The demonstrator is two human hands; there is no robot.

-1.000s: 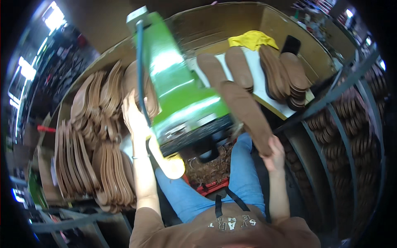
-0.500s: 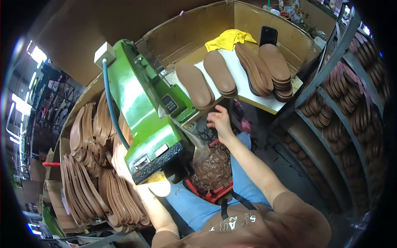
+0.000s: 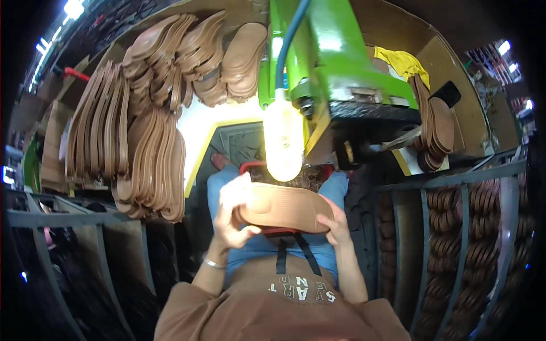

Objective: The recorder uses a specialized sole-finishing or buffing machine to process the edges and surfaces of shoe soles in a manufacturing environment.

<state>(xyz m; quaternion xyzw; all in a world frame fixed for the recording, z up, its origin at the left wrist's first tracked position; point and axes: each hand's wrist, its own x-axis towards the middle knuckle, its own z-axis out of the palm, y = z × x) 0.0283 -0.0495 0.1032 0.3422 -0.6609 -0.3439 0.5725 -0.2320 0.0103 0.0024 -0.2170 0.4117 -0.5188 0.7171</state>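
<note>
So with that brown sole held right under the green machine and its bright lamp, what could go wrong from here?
Three risks, as I judge them:
1. The lit lamp hangs just above the brown sole; the left hand could brush it.
2. The glare may hide flaws in the sole.
3. The right hand only supports one end, so the sole could slip into the red-rimmed bin of scraps on the lap.
</note>
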